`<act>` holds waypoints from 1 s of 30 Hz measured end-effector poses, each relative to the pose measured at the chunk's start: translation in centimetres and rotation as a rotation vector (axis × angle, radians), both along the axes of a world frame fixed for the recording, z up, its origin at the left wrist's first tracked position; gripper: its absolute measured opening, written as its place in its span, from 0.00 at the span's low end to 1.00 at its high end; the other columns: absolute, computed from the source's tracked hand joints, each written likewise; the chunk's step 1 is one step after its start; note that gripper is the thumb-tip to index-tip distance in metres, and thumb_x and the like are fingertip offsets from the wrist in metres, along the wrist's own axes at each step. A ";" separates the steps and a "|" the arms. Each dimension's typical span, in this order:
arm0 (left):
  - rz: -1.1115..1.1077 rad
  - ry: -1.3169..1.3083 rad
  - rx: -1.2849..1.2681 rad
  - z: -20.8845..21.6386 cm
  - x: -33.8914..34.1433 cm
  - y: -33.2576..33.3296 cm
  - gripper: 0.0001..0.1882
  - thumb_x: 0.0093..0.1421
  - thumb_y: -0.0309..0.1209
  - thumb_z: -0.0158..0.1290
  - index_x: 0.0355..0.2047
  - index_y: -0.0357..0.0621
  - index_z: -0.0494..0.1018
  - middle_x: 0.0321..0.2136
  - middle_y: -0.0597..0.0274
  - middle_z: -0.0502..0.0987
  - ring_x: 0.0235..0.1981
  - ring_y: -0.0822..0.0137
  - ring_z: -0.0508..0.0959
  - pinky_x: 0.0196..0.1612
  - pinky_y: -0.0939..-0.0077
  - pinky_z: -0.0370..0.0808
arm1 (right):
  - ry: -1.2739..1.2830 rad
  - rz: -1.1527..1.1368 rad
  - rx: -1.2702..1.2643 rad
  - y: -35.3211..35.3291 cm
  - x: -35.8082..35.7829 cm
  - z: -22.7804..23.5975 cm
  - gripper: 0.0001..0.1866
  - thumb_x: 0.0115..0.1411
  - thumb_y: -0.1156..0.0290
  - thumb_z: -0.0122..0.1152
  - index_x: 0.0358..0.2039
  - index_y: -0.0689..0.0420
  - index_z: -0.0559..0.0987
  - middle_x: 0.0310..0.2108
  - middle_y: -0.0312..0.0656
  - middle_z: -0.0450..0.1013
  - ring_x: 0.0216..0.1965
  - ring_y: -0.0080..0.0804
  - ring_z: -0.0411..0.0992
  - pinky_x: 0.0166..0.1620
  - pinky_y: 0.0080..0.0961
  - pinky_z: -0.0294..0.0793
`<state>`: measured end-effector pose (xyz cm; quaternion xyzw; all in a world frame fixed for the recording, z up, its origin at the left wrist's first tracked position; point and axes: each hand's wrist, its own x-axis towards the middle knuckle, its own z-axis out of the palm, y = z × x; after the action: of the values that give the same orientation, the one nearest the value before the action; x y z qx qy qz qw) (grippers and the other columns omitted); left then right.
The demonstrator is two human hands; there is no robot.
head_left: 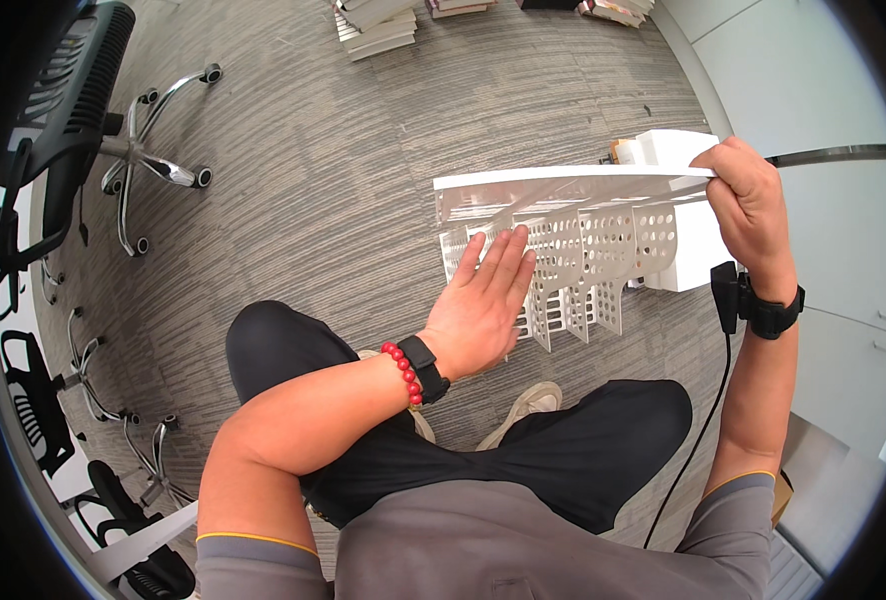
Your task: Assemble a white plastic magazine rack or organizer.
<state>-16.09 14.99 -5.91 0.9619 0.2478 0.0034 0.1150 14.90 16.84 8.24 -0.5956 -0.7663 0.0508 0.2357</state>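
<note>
At frame right, the right hand (751,205) holds a white rack (608,242); at centre, the flat left hand (476,312) maybe touches it.

Left hand (478,310): back uppermost, fingers extended and slightly spread, pointing forward; left forearm (328,410) slanting inward from a sharply bent elbow. Right hand (748,195): farther forward, fingers curled in a grip; right forearm (758,395) extended ahead. Knees (275,345) bent, wide apart.
</note>
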 end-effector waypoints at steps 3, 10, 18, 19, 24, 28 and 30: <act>0.019 0.003 0.001 0.0 0.0 0.1 0.48 0.57 0.49 0.60 0.69 0.30 0.57 0.72 0.33 0.51 0.73 0.45 0.55 0.75 0.45 0.44 | -0.002 0.024 -0.007 0.0 -0.4 0.2 0.08 0.50 0.85 0.51 0.27 0.61 0.77 0.20 0.43 0.68 0.25 0.39 0.65 0.31 0.34 0.67; 0.009 0.018 0.008 0.1 -0.2 0.2 0.48 0.59 0.49 0.58 0.70 0.29 0.56 0.72 0.33 0.51 0.74 0.45 0.54 0.75 0.46 0.43 | -0.044 0.060 0.031 0.1 -0.7 0.1 0.06 0.49 0.84 0.53 0.25 0.60 0.77 0.19 0.43 0.68 0.25 0.42 0.65 0.30 0.36 0.66; 0.005 0.015 0.030 -0.1 -0.4 0.1 0.48 0.59 0.50 0.57 0.70 0.30 0.56 0.72 0.34 0.51 0.74 0.47 0.54 0.75 0.47 0.42 | -0.079 0.071 0.029 0.2 -0.6 0.0 0.05 0.49 0.83 0.55 0.25 0.59 0.77 0.19 0.42 0.69 0.25 0.42 0.66 0.31 0.36 0.67; 0.004 0.026 0.037 -0.1 -0.4 0.2 0.48 0.59 0.51 0.57 0.70 0.31 0.56 0.73 0.35 0.51 0.73 0.48 0.55 0.75 0.47 0.42 | -0.079 0.070 0.028 0.2 -0.6 0.0 0.05 0.49 0.83 0.55 0.25 0.59 0.77 0.19 0.42 0.69 0.25 0.42 0.66 0.31 0.36 0.67; 0.005 0.051 0.039 0.0 -0.9 0.2 0.48 0.58 0.51 0.58 0.71 0.34 0.57 0.73 0.39 0.50 0.72 0.51 0.58 0.75 0.48 0.43 | -0.073 0.069 0.015 0.6 -0.4 -0.1 0.06 0.49 0.83 0.53 0.26 0.60 0.76 0.20 0.42 0.69 0.26 0.41 0.67 0.32 0.36 0.68; 0.027 0.039 0.014 -0.1 -1.0 0.0 0.48 0.57 0.51 0.59 0.71 0.36 0.57 0.73 0.40 0.51 0.71 0.52 0.59 0.75 0.46 0.43 | -0.058 0.046 -0.007 0.6 0.0 -0.2 0.06 0.49 0.84 0.53 0.26 0.60 0.76 0.20 0.43 0.69 0.26 0.41 0.67 0.32 0.36 0.68; 0.035 0.037 0.009 -0.1 -1.1 -0.1 0.49 0.57 0.51 0.60 0.71 0.37 0.57 0.73 0.41 0.51 0.71 0.51 0.60 0.75 0.45 0.43 | -0.033 0.039 0.000 0.5 0.2 -0.4 0.06 0.50 0.84 0.52 0.27 0.61 0.76 0.20 0.43 0.69 0.26 0.41 0.67 0.32 0.36 0.68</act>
<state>-17.16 14.88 -6.02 0.9579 0.2665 -0.0112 0.1061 15.13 17.34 7.86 -0.5812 -0.7816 0.0456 0.2219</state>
